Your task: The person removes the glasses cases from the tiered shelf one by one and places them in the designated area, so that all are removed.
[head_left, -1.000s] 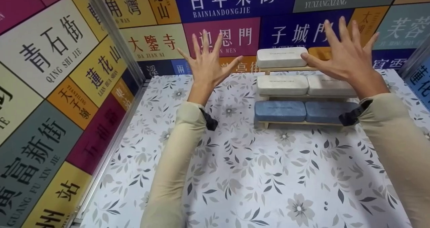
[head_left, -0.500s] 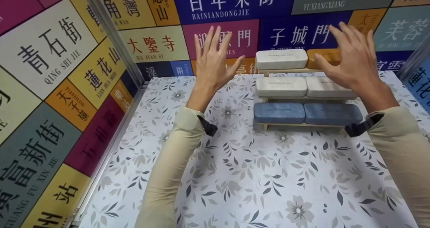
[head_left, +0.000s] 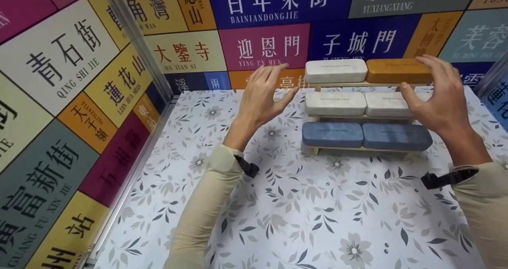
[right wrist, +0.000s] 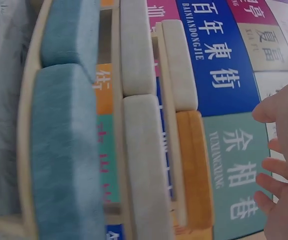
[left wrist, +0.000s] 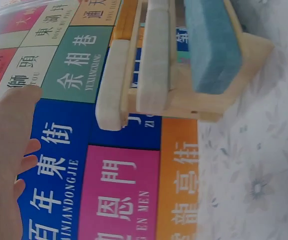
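Note:
A three-step wooden stand [head_left: 316, 150] bears rounded oblong cases like glasses cases, two to a step. On the top step sit a white case [head_left: 335, 71] and an orange case [head_left: 391, 70]. Two white cases [head_left: 335, 103] fill the middle step, two blue cases [head_left: 332, 134] the lowest. My right hand [head_left: 444, 98], fingers loosely bent, is at the stand's right end, overlapping the orange and right white cases in the head view. In the right wrist view its fingers [right wrist: 273, 172] hold nothing. My left hand [head_left: 258, 96], relaxed and holding nothing, hovers left of the stand.
Beneath the stand lies a white table top [head_left: 301, 205] with a grey flower print. Behind it rises a wall of coloured street-name panels [head_left: 264, 47], continuing on the left side. A metal post [head_left: 137, 39] marks the left corner. Each wrist wears a black strap [head_left: 247, 166].
Both hands have come down from raised, spread-finger poses, and their fingers have relaxed. The right hand has shifted right, uncovering the orange case. Nothing on the stand has moved.

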Demonstrator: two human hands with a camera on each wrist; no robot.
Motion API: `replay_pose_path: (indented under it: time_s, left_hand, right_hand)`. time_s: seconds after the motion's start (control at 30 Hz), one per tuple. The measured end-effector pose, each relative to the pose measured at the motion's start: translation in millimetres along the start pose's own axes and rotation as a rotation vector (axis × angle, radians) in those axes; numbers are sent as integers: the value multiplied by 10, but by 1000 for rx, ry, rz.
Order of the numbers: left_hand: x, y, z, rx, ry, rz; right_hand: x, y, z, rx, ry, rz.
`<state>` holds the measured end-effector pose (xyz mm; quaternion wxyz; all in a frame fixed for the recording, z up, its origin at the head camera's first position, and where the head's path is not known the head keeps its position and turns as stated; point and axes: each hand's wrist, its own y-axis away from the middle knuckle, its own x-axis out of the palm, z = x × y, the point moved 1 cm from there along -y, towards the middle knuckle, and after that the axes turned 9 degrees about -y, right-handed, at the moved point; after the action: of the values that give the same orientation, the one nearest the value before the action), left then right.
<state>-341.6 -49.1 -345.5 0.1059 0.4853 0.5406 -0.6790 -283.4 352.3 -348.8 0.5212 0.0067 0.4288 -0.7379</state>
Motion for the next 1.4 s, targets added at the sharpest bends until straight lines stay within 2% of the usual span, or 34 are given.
replay_pose_path:
  time_s: [0.17, 0.33, 0.47, 0.6, 0.77, 0.93, 1.17, 1.3, 1.4]
  left_hand:
    - [222, 197, -20, -22, 78, 0]
    - [486, 391, -93, -25, 138, 48]
    - [638, 521, -136, -42, 239, 82]
    - [736, 621, -159, -49, 349, 119]
    - [825, 710, -198, -53, 414, 175]
    - [912, 757, -258, -79, 448, 251]
    - [1020, 781, -334, -119, 491, 355]
    - [1066, 797, -364, -142, 531, 391]
    - [1092, 810, -369, -153, 564, 389]
  right_hand:
    - [-1, 183, -182, 100, -38, -119]
    - [5, 372, -360, 213, -36, -233]
    - [13, 527, -488, 297, -41, -274]
    - [40, 672, -650, 387, -92, -263]
    - [68, 824, -857, 477, -160, -182]
    - [76, 969, -1026, 551, -219, -47]
    - [77, 1101, -1200, 539, -218, 160]
    - [55, 1145, -1238, 543, -214, 225]
    - [32, 1174, -1268, 544, -207, 261]
